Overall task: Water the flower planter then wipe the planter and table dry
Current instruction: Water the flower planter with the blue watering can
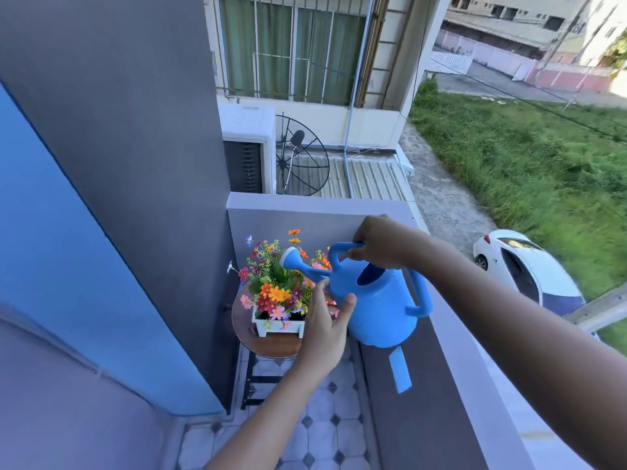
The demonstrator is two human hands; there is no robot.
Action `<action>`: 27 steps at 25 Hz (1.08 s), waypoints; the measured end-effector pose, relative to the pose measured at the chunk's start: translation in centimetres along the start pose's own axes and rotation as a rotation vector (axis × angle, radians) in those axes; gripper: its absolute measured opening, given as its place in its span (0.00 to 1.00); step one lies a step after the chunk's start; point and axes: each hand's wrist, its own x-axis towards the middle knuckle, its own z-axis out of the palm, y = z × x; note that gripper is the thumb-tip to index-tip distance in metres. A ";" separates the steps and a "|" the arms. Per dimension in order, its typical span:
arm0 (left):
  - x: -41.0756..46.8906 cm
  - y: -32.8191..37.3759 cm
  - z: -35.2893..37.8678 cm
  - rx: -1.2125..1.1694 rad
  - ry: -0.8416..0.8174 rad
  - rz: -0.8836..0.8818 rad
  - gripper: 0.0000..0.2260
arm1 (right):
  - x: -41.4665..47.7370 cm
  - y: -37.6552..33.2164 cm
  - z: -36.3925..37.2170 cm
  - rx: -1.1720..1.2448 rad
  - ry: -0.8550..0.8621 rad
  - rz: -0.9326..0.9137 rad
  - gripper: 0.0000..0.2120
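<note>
White planter [278, 325]: rectangular box on short feet, on 1 round wooden table [268, 346] in the balcony corner. Packed with mixed flowers [276, 283] in orange, pink, red; soil hidden.

Blue watering can [380, 307]: held above the parapet ledge [451, 351], spout rose [291, 257] over the blooms. Fill opening dark, water level cannot be told.

Right hand [380, 244]: fingers curled tight round the top handle. Left hand [325, 320]: thumb spread from the fingers, cupping the can's body near the spout.

1 blue strip [400, 371] lies on the ledge. White car [522, 266] below, beside grass.
</note>
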 end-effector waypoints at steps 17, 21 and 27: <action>-2.5 2.0 4.1 0.049 -0.064 0.024 0.29 | -4.8 4.2 -1.3 -0.007 0.040 -0.001 0.18; -3.8 2.4 6.0 0.034 -0.101 0.026 0.28 | -6.1 5.9 -1.2 -0.026 0.017 0.019 0.18; -4.7 2.4 6.8 -0.003 -0.115 0.017 0.29 | -6.6 6.9 -0.8 -0.016 -0.004 0.031 0.19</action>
